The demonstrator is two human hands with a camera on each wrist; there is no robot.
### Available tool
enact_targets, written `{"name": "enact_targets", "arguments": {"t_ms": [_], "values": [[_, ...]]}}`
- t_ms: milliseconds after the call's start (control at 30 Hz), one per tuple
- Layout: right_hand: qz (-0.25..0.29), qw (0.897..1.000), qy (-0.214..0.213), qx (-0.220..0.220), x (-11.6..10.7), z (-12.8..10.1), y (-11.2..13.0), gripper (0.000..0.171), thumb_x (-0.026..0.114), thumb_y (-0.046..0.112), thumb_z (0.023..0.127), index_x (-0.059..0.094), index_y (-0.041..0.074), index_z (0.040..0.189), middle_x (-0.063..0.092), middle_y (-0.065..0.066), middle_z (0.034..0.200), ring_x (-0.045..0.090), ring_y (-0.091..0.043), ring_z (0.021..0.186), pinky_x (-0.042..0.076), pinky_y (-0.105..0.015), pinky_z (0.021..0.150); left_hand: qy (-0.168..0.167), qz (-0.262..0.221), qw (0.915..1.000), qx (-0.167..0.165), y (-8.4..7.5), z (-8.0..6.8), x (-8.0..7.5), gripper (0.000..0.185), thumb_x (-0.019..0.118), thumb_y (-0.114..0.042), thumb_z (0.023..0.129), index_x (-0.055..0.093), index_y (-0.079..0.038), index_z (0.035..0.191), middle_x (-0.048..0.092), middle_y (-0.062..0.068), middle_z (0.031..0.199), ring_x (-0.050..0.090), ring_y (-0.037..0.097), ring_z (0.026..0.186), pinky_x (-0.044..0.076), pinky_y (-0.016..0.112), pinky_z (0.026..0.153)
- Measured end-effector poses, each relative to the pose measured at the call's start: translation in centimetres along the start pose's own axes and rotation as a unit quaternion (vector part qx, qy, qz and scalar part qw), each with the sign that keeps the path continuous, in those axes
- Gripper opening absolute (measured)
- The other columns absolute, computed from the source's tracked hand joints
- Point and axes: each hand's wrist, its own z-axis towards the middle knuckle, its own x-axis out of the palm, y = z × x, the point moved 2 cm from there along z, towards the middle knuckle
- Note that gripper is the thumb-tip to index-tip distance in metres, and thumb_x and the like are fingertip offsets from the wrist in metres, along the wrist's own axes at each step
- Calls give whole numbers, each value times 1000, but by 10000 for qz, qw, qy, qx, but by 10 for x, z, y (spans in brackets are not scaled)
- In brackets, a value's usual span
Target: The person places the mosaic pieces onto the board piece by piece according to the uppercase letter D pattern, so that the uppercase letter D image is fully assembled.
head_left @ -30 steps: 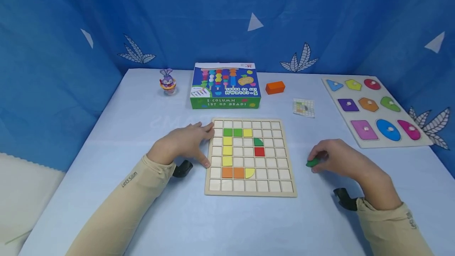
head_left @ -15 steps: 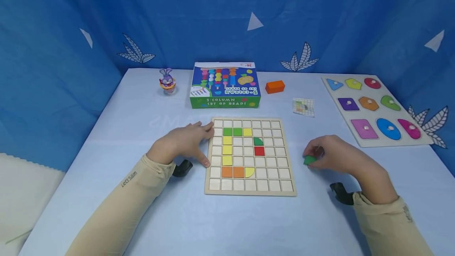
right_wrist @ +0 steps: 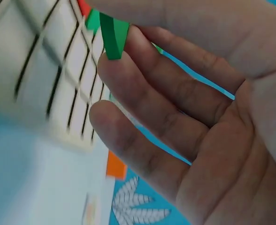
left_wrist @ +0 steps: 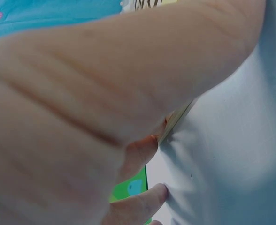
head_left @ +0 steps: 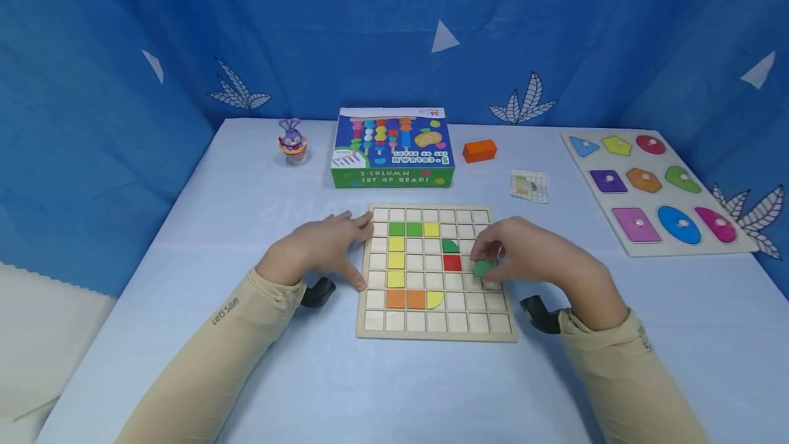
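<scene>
A wooden grid board lies mid-table, with green, yellow, orange and red tiles set in some of its squares. Along its left edge rests my left hand, thumb and fingers spread and touching the frame. Over the board's right side, my right hand pinches a green tile between thumb and fingers. In the right wrist view that green tile is seen edge-on, tilted off the board. Left of it on the board sit a red square tile and a green quarter-round tile.
Behind the board stands a bead-set box, with a purple rabbit figure to its left. An orange block and a small printed card lie to its right. A shape puzzle board occupies the far right.
My right hand has carried the green tile leftward from the bare table to above the board's right columns. The left hand stays at the board's edge.
</scene>
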Motion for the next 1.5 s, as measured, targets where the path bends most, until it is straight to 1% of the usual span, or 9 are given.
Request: {"name": "enact_targets", "arguments": {"t_ms": [167, 367, 500, 700, 933, 1033, 1233, 1333, 1500], "values": [[194, 9995, 208, -163, 15, 12, 11, 29, 90, 8, 75, 75, 15, 99, 66, 6, 87, 59, -18, 84, 55, -29, 75, -3, -1, 10000, 19, -1, 1, 0, 112, 87, -54, 70, 30, -18, 160, 10, -3, 168, 8, 35, 152, 22, 61, 116], [236, 9988, 302, -304, 27, 18, 13, 30, 89, 5, 75, 75, 17, 99, 67, 7, 87, 59, -15, 82, 54, -28, 75, 59, -34, 10000, -71, -1, 2, 2, 112, 87, -54, 69, 31, -20, 160, 9, -5, 168, 8, 35, 152, 22, 63, 115], [277, 9988, 236, -334, 26, 18, 12, 29, 90, 6, 75, 75, 17, 98, 67, 6, 88, 59, -17, 82, 54, -29, 74, 47, 24, 10000, -55, -1, 1, 1, 113, 87, -55, 69, 31, -20, 160, 9, -5, 168, 8, 35, 152, 22, 63, 115], [210, 9995, 175, -131, 21, 17, 7, 19, 88, 6, 77, 77, 16, 90, 67, 6, 83, 58, -17, 78, 54, -29, 70, 14, 105, 9999, 2, -2, -1, 0, 113, 87, -55, 69, 30, -18, 160, 10, -3, 168, 9, 36, 152, 23, 64, 114], [152, 9994, 185, -239, 24, 20, 4, 16, 84, 6, 81, 79, 17, 90, 67, 7, 83, 59, -15, 77, 54, -28, 71, -25, 71, 10000, 32, -3, -1, -2, 112, 88, -54, 69, 32, -17, 159, 11, -2, 168, 10, 36, 152, 23, 62, 115], [186, 9996, 29, -208, 22, 19, 1, 14, 84, 7, 82, 76, 16, 90, 66, 6, 83, 58, -17, 78, 54, -30, 71, -18, 58, 10000, 30, -3, -1, -1, 112, 88, -54, 69, 32, -17, 159, 11, -1, 168, 9, 36, 152, 22, 62, 115], [254, 9989, -385, 82, 20, 20, -7, 15, 81, 13, 87, 74, 12, 100, 63, 2, 81, 57, -18, 79, 52, -31, 69, 40, 60, 10000, -8, -5, -1, 0, 112, 87, -54, 70, 31, -17, 159, 10, -2, 168, 9, 36, 152, 23, 63, 115], [286, 9987, -381, 199, 23, 22, -10, 19, 80, 15, 88, 75, 10, 105, 63, 1, 81, 57, -18, 78, 51, -32, 68, 64, 57, 10000, -35, -5, -2, 2, 112, 87, -54, 70, 31, -18, 159, 10, -2, 168, 9, 36, 152, 23, 63, 115], [315, 9990, -276, 159, 27, 23, -10, 16, 80, 15, 88, 77, 11, 104, 64, 3, 81, 57, -18, 79, 51, -31, 69, 68, 25, 10000, -52, -5, -4, 4, 112, 88, -54, 69, 32, -18, 159, 10, -3, 168, 9, 37, 152, 23, 63, 115]]}}
